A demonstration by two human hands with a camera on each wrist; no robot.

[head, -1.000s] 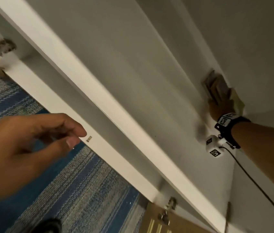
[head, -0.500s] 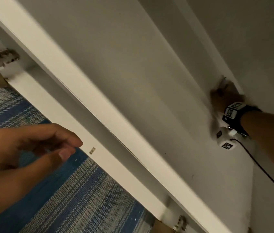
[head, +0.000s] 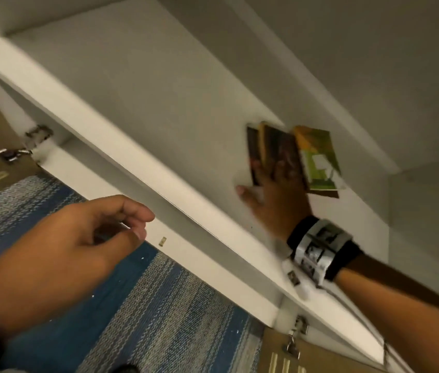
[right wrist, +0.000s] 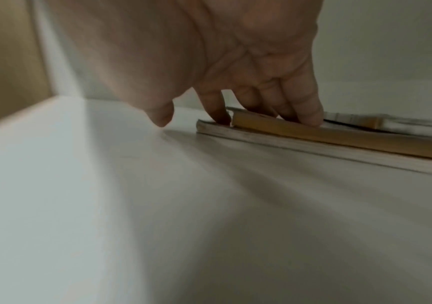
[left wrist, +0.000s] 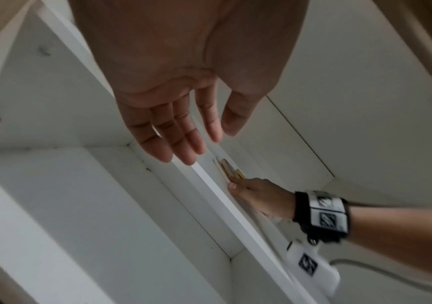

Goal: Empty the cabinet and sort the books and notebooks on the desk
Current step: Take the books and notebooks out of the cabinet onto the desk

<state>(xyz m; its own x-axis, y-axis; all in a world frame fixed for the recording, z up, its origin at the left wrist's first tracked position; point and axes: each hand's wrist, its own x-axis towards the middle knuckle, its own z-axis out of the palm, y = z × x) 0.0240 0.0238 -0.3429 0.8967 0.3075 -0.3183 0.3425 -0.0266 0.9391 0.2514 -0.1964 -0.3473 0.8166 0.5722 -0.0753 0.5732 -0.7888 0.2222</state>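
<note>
A: Right hand (head: 272, 195) first. Gripping anything?

B: No real grip. Fingers (right wrist: 311, 115) a little apart and pressed, tips down, on top of the books (head: 293, 154). Thumb (head: 241, 190) stuck out to the side, away from the pile, low by the bare shelf (head: 159, 103). Not wrapped round anything.

A: And the books? Where?

B: Right under those fingertips. Lying flat in a small messy pile, fanned out, deep inside the white cabinet (head: 320, 49), close to the back wall. Dark cover under the fingers, green and yellow cover (head: 317, 160) poking out past the hand. From the right wrist view, a tan book (right wrist: 339, 135) on top of a thicker one with pale page edges (right wrist: 313, 152).

A: Lifted at all?

B: Hard to tell. Too blurry.

A: And the arm?

B: Stretched out long into the cabinet, palm down. Black and white band (head: 323, 251) round the wrist, small white box (left wrist: 311, 267) and a cord just below.

A: Left hand (head: 65, 251) next?

B: Outside the cabinet, well apart from the books. Holding nothing. Fingers loosely bent, thumb near the first finger. Up in the air, in front of the shelf's front edge (head: 132, 162).

A: Below that?

B: Blue and grey striped rug (head: 159, 319) on the floor. Metal hinge (head: 38, 134) at the cabinet's side.
</note>
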